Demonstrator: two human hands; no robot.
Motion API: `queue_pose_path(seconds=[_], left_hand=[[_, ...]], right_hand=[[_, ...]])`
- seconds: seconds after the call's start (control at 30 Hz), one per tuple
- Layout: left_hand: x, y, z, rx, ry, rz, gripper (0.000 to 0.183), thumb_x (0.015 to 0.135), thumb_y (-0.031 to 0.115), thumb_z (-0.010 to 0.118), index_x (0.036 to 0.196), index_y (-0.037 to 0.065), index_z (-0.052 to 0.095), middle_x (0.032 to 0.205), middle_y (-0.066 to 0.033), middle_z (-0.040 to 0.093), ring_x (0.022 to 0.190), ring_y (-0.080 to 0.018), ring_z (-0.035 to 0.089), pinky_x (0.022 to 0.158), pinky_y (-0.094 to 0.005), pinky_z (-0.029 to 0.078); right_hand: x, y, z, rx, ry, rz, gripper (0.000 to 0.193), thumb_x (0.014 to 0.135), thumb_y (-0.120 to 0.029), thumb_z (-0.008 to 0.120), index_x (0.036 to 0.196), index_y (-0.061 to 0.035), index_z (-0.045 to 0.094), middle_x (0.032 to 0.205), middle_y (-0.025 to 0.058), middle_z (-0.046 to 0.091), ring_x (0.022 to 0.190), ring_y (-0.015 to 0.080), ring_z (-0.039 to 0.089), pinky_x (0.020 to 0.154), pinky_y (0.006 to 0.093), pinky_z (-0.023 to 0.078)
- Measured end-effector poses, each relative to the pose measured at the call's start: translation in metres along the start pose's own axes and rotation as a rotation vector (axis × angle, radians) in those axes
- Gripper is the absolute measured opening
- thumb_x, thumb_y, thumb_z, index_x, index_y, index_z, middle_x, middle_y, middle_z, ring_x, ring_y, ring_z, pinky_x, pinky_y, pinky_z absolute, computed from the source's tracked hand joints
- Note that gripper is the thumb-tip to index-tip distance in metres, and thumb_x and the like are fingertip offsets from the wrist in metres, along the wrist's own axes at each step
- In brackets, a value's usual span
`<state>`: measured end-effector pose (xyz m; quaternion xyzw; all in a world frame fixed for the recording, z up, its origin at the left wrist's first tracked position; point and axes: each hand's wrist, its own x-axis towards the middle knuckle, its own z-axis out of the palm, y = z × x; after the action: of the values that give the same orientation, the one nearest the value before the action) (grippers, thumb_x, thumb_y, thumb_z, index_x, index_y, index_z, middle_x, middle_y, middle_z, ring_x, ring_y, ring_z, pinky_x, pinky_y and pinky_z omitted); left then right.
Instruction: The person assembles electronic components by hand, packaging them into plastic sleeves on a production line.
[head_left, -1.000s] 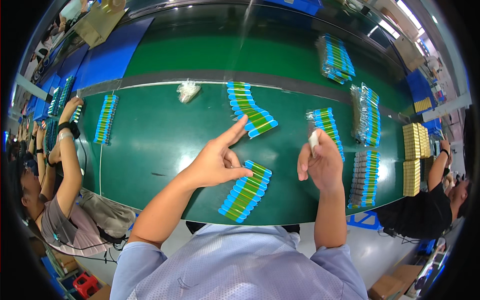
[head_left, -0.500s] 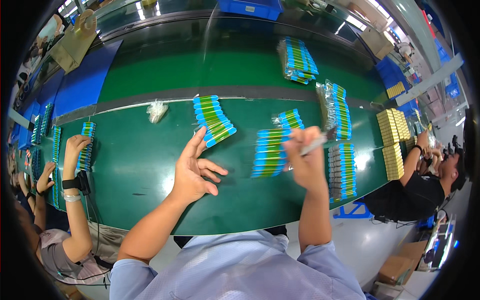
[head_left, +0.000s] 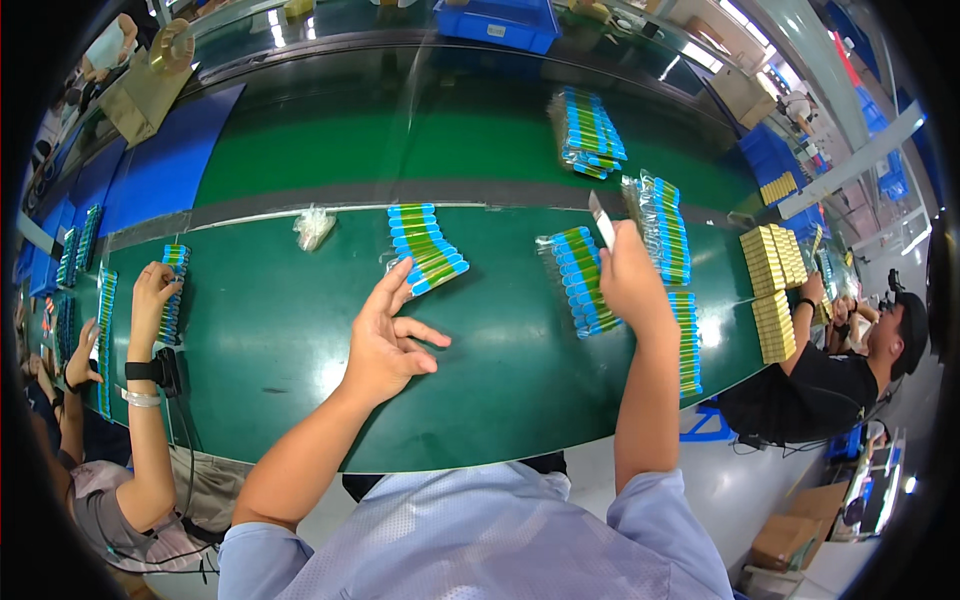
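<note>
So the right hand (head_left: 634,275) has swung up and outward since half a second ago, and the row of blue-and-green pieces that was a blur beside it now sits on the green table (head_left: 500,400), just left of that hand, looking like it's on or against the plastic-edged row that was already there. The left hand (head_left: 380,345) has barely budged: fingers spread, nothing gripped, index fingertip right at the lower corner of the bent blue-and-green row (head_left: 424,245). Can't tell if it's actually touching. The right hand is clamped on a slim white tool (head_left: 602,220), pointed end up and away from the body. Whether any finger also still touches the nearby blue-and-green row (head_left: 583,285) is hidden by the hand. My read is that the step in hand is setting that row down by the others, basically done. Next move, I'd say, calls for keeping that pointed end clear of the wrapped stack (head_left: 665,235) just beyond, and the left fingers closing squarely on the bent row so it doesn't splay further.
</note>
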<state>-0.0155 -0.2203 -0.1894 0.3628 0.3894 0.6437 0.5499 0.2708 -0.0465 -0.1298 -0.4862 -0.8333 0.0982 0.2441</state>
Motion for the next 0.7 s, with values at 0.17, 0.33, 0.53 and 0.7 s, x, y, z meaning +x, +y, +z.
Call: queue_pose_path(seconds=[0.17,0.33,0.53,0.7], left_hand=[[-0.002,0.003,0.001,0.046,0.04,-0.058,0.148,0.039,0.05,0.098,0.159,0.007,0.024,0.159,-0.0236,0.033,0.088,-0.0256,0.075,0.063,-0.0272,0.063],[-0.004,0.011,0.006,0.056,0.049,-0.095,0.149,0.037,0.048,0.1,0.16,0.007,0.025,0.16,-0.0247,0.032,0.089,-0.0262,0.075,0.063,-0.0275,0.063],[-0.001,0.009,0.006,0.086,0.02,-0.096,0.148,0.038,0.045,0.101,0.159,0.008,0.025,0.16,-0.0251,0.032,0.09,-0.0266,0.075,0.062,-0.028,0.063],[-0.014,-0.004,-0.012,0.264,-0.198,0.113,0.133,0.049,0.023,0.104,0.158,0.006,0.03,0.152,-0.0204,0.045,0.102,-0.0252,0.072,0.066,-0.0279,0.06]], right_hand=[[-0.013,-0.04,0.017,0.017,0.042,0.103,0.041,0.089,-0.023,0.074,0.11,0.0023,0.049,0.105,0.0257,0.059,0.1,0.0469,0.059,0.082,0.0534,0.049],[-0.03,-0.027,0.044,-0.12,-0.033,0.068,0.06,0.078,-0.023,0.084,0.115,0.0037,0.046,0.123,0.027,0.057,0.11,0.0444,0.058,0.084,0.0509,0.051],[-0.029,-0.012,0.062,-0.103,0.048,0.079,0.065,0.081,-0.025,0.082,0.122,0.0075,0.043,0.144,0.038,0.042,0.13,0.0539,0.045,0.105,0.0575,0.041],[-0.036,-0.054,0.032,-0.003,0.222,0.002,0.062,0.089,-0.031,0.078,0.123,0.0059,0.04,0.146,0.0363,0.043,0.136,0.0469,0.045,0.111,0.0546,0.036]])
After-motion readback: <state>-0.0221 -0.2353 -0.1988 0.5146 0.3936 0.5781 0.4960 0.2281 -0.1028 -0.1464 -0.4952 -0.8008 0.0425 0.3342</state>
